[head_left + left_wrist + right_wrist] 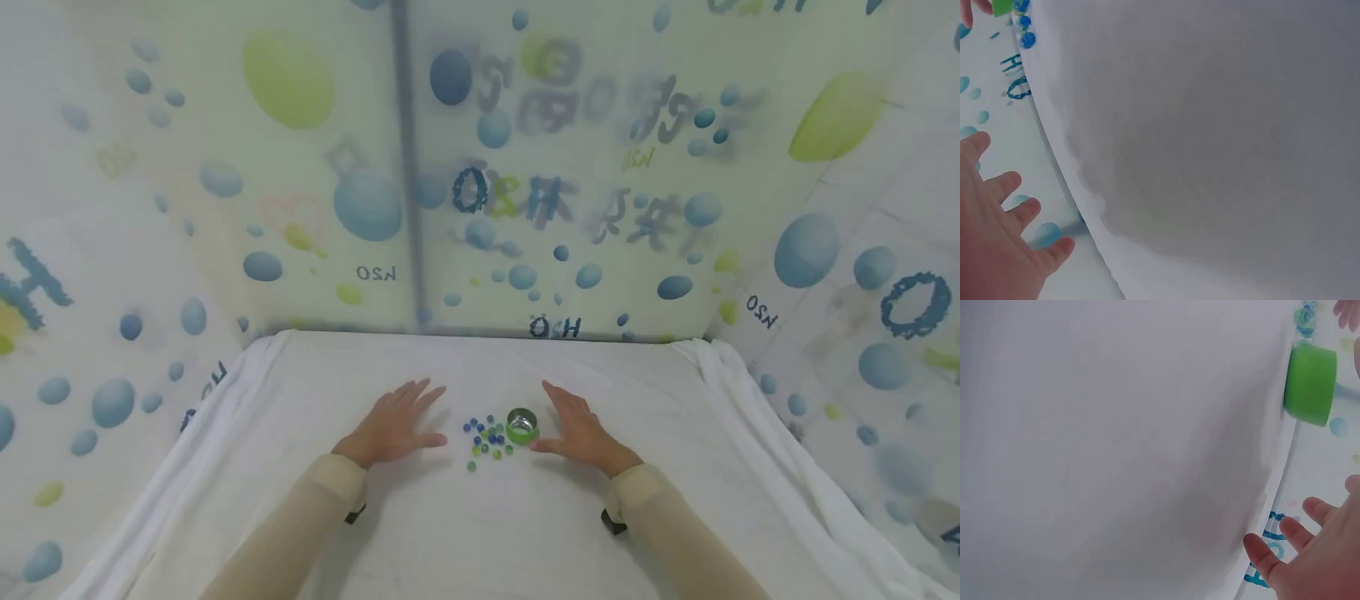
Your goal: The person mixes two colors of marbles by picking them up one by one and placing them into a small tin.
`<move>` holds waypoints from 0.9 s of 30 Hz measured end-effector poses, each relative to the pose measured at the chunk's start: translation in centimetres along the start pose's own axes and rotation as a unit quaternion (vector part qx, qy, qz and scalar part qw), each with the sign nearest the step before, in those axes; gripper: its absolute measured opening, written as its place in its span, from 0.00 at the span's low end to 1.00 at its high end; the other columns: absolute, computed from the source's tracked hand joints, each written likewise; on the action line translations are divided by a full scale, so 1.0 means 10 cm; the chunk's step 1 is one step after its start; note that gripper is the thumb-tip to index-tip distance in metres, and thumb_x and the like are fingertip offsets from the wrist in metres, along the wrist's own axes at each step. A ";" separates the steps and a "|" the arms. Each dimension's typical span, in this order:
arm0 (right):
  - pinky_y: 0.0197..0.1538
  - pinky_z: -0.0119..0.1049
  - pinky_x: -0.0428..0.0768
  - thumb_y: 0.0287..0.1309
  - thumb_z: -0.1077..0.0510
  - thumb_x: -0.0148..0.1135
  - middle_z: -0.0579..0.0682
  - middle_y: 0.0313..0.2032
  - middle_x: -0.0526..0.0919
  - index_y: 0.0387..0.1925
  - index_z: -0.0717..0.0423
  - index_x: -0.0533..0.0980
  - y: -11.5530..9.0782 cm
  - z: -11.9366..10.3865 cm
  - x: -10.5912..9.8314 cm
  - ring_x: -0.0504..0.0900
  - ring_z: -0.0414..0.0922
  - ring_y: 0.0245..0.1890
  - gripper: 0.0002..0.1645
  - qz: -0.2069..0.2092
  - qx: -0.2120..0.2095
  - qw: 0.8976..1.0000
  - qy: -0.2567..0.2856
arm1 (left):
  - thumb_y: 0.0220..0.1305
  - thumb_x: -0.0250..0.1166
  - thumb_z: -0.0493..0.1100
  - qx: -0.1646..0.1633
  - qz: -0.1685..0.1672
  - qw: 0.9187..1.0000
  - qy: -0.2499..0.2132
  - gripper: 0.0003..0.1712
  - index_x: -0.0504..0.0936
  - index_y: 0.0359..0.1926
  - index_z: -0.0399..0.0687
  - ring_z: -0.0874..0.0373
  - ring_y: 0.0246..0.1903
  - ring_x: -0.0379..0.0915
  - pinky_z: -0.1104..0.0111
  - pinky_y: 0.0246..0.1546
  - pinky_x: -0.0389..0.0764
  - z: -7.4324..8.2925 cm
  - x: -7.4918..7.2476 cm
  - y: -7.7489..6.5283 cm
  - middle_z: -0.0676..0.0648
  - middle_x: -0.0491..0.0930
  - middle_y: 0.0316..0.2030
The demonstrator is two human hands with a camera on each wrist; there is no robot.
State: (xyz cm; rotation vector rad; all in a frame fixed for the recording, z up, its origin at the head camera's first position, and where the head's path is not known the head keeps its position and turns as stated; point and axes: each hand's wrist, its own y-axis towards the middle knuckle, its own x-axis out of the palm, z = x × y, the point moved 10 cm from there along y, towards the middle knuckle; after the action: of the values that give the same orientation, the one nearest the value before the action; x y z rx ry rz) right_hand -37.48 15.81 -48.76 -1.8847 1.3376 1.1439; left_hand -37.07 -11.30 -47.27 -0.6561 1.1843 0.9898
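Several glass marbles (492, 439), blue, green and yellowish, lie loosely scattered on a white cloth. Just right of them stands a small round bowl (522, 426), green outside with a shiny metal inside, upright with its mouth facing up. My left hand (393, 423) is spread to the left of the marbles, thumb pointing at them, holding nothing. On the other side my right hand (581, 431) has its fingers extended, its thumb tip close to the bowl. In the right wrist view the green bowl (1311, 385) shows from its side, beyond the fingers.
The white cloth (465, 533) covers the table and bunches in folds along its left and right edges. Curtains (337, 167) printed with blue and green bubbles and lettering enclose the back and both sides. A dark band (358, 513) shows under each wrist.
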 end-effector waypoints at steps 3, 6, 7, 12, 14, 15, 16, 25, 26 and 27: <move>0.67 0.61 0.51 0.45 0.33 0.72 0.55 0.73 0.53 0.77 0.47 0.45 0.03 -0.04 0.03 0.51 0.58 0.71 0.67 -0.002 0.009 1.000 0.024 | 0.59 0.61 0.70 -0.001 0.005 1.000 -0.031 0.48 0.56 0.75 0.60 0.43 0.71 0.46 0.42 0.66 0.50 0.02 0.00 0.01 0.44 0.53 0.73; 0.67 0.58 0.54 0.45 0.36 0.74 0.55 0.72 0.57 0.76 0.48 0.46 0.06 -0.06 0.06 0.54 0.58 0.70 0.66 0.002 0.014 0.999 0.038 | 0.59 0.62 0.68 -0.002 0.011 0.998 -0.065 0.47 0.57 0.74 0.61 0.45 0.71 0.48 0.43 0.66 0.50 0.06 0.01 0.02 0.46 0.55 0.73; 0.67 0.58 0.55 0.45 0.37 0.74 0.56 0.71 0.59 0.76 0.49 0.47 0.06 -0.07 0.07 0.56 0.58 0.69 0.66 0.004 0.013 0.999 0.045 | 0.59 0.63 0.68 -0.002 0.013 0.997 -0.079 0.47 0.58 0.74 0.61 0.45 0.71 0.48 0.43 0.66 0.49 0.07 0.00 0.02 0.46 0.56 0.73; 0.64 0.56 0.61 0.45 0.39 0.75 0.54 0.67 0.67 0.75 0.48 0.51 0.08 -0.09 0.11 0.61 0.56 0.65 0.63 0.007 0.017 0.997 0.071 | 0.59 0.65 0.65 -0.013 0.013 0.989 -0.148 0.46 0.59 0.74 0.62 0.48 0.71 0.50 0.46 0.67 0.50 0.13 0.04 0.04 0.48 0.58 0.72; 0.64 0.56 0.62 0.45 0.39 0.75 0.53 0.65 0.68 0.75 0.47 0.52 0.07 -0.10 0.12 0.63 0.55 0.64 0.62 0.003 0.021 0.997 0.078 | 0.59 0.65 0.64 -0.015 0.014 0.986 -0.167 0.45 0.59 0.74 0.62 0.49 0.70 0.50 0.47 0.67 0.51 0.16 0.06 0.05 0.49 0.59 0.71; 0.63 0.56 0.63 0.45 0.39 0.75 0.53 0.65 0.69 0.75 0.47 0.52 0.07 -0.10 0.12 0.63 0.55 0.63 0.61 0.001 0.021 0.996 0.083 | 0.59 0.66 0.63 -0.017 0.014 0.985 -0.174 0.45 0.59 0.74 0.61 0.49 0.70 0.50 0.48 0.67 0.52 0.17 0.06 0.05 0.49 0.59 0.71; 0.63 0.56 0.64 0.46 0.39 0.75 0.53 0.64 0.69 0.75 0.47 0.52 0.07 -0.11 0.13 0.64 0.54 0.63 0.61 -0.001 0.022 0.996 0.087 | 0.59 0.66 0.63 -0.020 0.014 0.983 -0.182 0.44 0.60 0.73 0.61 0.49 0.70 0.50 0.49 0.67 0.52 0.18 0.07 0.05 0.50 0.60 0.71; 0.61 0.54 0.66 0.48 0.42 0.74 0.54 0.60 0.73 0.74 0.47 0.55 0.07 -0.14 0.18 0.68 0.53 0.58 0.57 -0.011 0.040 0.995 0.091 | 0.61 0.66 0.58 -0.052 0.017 0.974 -0.218 0.40 0.66 0.70 0.53 0.45 0.65 0.60 0.48 0.64 0.59 0.26 0.13 0.07 0.45 0.65 0.67; 0.60 0.54 0.67 0.48 0.42 0.74 0.54 0.60 0.73 0.74 0.48 0.55 0.08 -0.14 0.19 0.68 0.53 0.57 0.56 -0.009 0.043 0.995 0.088 | 0.61 0.67 0.58 -0.050 0.020 0.975 -0.217 0.39 0.67 0.69 0.52 0.45 0.64 0.63 0.48 0.63 0.61 0.28 0.13 0.07 0.44 0.66 0.66; 0.60 0.54 0.67 0.48 0.42 0.74 0.54 0.60 0.73 0.74 0.49 0.56 0.08 -0.15 0.18 0.68 0.53 0.57 0.56 -0.007 0.045 0.995 0.085 | 0.61 0.67 0.57 -0.050 0.021 0.975 -0.214 0.38 0.68 0.69 0.52 0.46 0.62 0.65 0.49 0.62 0.63 0.28 0.15 0.08 0.44 0.67 0.65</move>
State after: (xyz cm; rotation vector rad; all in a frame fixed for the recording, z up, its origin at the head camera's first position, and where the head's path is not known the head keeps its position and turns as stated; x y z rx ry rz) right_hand -37.45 13.47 -49.61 -1.9578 1.4391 0.9186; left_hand -36.39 -8.14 -47.82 -0.4653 0.7750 1.1623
